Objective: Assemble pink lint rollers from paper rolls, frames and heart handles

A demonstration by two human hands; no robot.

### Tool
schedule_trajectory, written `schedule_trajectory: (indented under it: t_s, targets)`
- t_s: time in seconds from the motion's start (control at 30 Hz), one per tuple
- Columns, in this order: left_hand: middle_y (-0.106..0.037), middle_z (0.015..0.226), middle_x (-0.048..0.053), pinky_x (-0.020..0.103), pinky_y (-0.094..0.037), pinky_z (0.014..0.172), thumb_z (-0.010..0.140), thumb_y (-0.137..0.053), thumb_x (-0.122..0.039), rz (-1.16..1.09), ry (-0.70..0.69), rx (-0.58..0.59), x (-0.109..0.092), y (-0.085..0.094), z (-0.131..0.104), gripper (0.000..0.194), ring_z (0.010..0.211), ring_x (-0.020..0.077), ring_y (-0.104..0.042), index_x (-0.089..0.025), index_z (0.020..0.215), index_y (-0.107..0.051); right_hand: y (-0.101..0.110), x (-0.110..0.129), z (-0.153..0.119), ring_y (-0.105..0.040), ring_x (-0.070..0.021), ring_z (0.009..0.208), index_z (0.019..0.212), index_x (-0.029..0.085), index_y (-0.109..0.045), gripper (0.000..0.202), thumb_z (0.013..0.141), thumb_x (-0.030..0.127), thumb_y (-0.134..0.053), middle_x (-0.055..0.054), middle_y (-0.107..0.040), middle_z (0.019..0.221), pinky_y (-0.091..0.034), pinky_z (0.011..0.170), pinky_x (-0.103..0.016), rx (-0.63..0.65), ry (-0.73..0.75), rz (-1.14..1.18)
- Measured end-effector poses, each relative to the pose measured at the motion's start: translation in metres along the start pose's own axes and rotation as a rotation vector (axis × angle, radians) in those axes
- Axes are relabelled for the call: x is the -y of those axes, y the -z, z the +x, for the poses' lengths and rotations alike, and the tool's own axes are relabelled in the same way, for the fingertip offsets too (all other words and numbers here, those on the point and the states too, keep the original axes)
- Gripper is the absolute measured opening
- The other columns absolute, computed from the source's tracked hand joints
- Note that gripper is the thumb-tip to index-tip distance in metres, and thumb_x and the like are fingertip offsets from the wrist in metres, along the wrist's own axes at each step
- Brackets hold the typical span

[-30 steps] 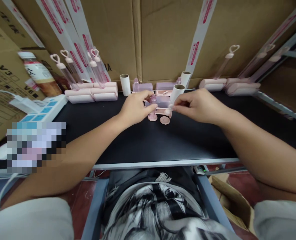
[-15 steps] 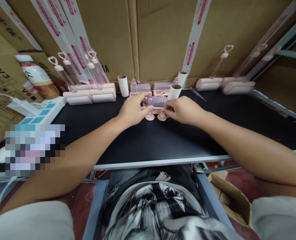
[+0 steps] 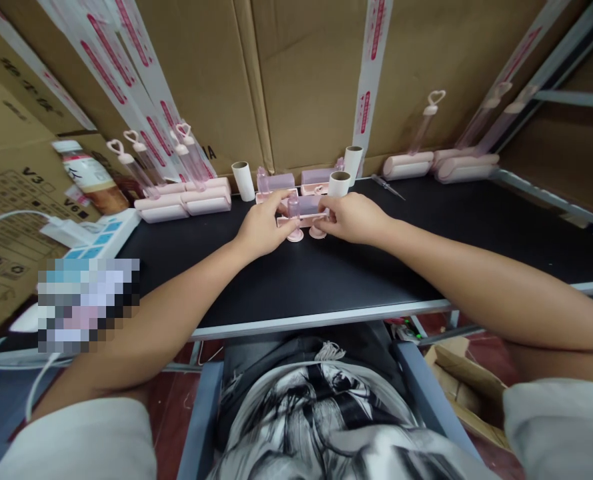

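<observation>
My left hand [image 3: 262, 223] curls round a see-through pink tube [image 3: 293, 207] that stands on a round flared base, its thumb low on the tube. My right hand [image 3: 356, 217] has its fingertips pinched on a small pale-pink round cap [image 3: 317, 232], whose top is partly hidden by the fingers. Behind both hands lies a pink holder with a translucent lilac cover [image 3: 310, 205]; the hands rest against its two ends. A white cardboard tube [image 3: 339, 183] stands just behind my right hand.
Two more lilac-covered pink holders [image 3: 280, 182] lie at the back, between white cardboard tubes [image 3: 243, 181]. Pink holders with heart-topped tubes stand left [image 3: 209, 198] and right [image 3: 409, 165]. A screwdriver [image 3: 389, 187] lies right. A power strip [image 3: 101, 237] and drink bottle [image 3: 91, 177] are left.
The view has shifted slightly. My right hand has come a little closer to my left, and its fingers now cover more of the round cap. My left hand keeps its grasp.
</observation>
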State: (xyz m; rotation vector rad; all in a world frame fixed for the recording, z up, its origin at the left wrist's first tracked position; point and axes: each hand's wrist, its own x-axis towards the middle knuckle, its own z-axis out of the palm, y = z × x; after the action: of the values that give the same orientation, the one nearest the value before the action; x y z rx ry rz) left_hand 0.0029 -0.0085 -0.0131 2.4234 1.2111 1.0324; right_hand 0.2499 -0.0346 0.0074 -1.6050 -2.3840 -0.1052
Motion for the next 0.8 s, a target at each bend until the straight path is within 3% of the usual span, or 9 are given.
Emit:
schedule_trajectory:
  t_s: [0.33,0.43,0.6,0.8]
  targets:
    - [-0.083,0.108,0.005,0.035,-0.058,0.094,0.085,-0.082,-0.026,0.023,0.029,0.022,0.003,-0.008,0.002,0.066,0.1,0.0225,-0.078,-0.019,0.149,-0.064,-0.003,-0.006,0.004,-0.067,-0.0218,0.077,0.1,0.018,-0.073,0.013,0.095,0.029,-0.068,-0.009,-0.08,0.091,-0.041,0.07,-0.031,-0.066,-0.002,0.182]
    - [-0.083,0.11,0.004,0.036,-0.058,0.095,0.084,-0.082,-0.029,0.009,0.025,0.011,0.002,-0.007,0.0,0.068,0.101,0.0229,-0.078,-0.021,0.149,-0.062,-0.002,-0.009,0.005,-0.062,-0.0186,0.07,0.091,0.019,-0.069,0.01,0.095,0.027,-0.064,-0.005,-0.074,0.079,-0.04,0.069,-0.03,-0.162,-0.003,0.288]
    - [-0.083,0.121,0.009,0.041,-0.058,0.103,0.087,-0.077,-0.036,-0.038,-0.004,-0.062,-0.002,0.001,0.0,0.068,0.111,0.025,-0.077,-0.019,0.149,-0.056,0.011,-0.019,0.005,-0.054,-0.0174,0.065,0.079,0.021,-0.062,0.024,0.098,0.036,-0.058,-0.002,-0.064,0.069,-0.042,0.07,-0.031,-0.434,-0.016,0.386]
    - [-0.08,0.118,0.011,0.036,-0.059,0.093,0.098,-0.066,-0.048,-0.073,-0.038,-0.219,0.0,0.016,0.004,0.059,0.099,0.0217,-0.076,-0.017,0.147,-0.057,0.034,-0.044,0.027,-0.059,-0.0216,0.074,0.089,0.02,-0.069,0.027,0.101,0.04,-0.055,-0.007,-0.069,0.078,-0.045,0.078,-0.035,-0.55,-0.108,0.258]
